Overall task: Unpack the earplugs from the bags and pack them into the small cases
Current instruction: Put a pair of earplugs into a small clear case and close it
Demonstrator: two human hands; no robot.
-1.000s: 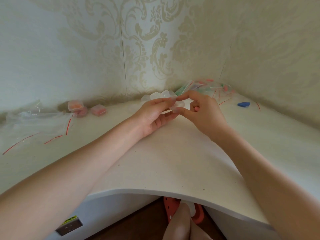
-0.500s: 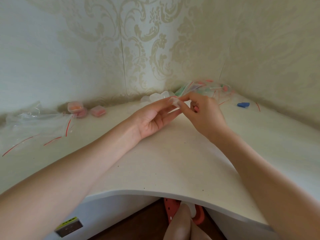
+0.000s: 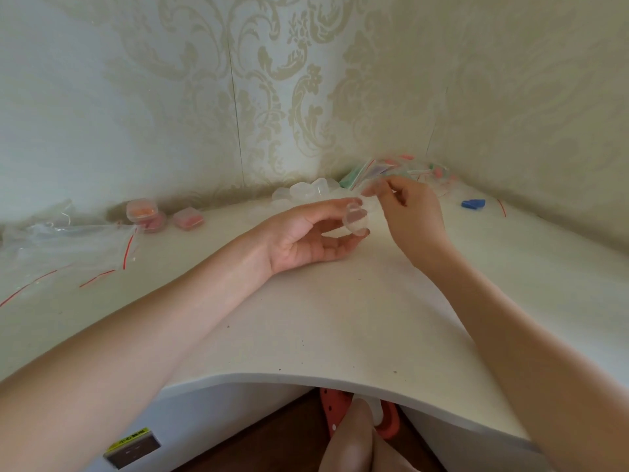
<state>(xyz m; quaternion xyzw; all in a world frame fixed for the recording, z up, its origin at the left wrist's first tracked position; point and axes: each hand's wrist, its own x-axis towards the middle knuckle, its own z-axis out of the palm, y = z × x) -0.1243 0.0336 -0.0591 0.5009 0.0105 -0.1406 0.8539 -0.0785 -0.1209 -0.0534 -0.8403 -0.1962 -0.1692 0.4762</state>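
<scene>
Change: right hand point(image 3: 410, 212) is lifting the lid away since earlier.
Left hand point(image 3: 306, 238): pinching clear case point(image 3: 356, 219).
Handling: light, slippery; hold its rim.

clear case point(image 3: 356, 219) now swung open between the hands, right hand point(image 3: 413, 212) lifted back, apparently pinching its lid

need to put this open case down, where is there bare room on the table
Free: the wide bare front of the table between the forearms, and the right side near the blue piece. Crowded: the empty bags at left, filled cases by the wall, and the back corner's clear cases and full bags.
</scene>
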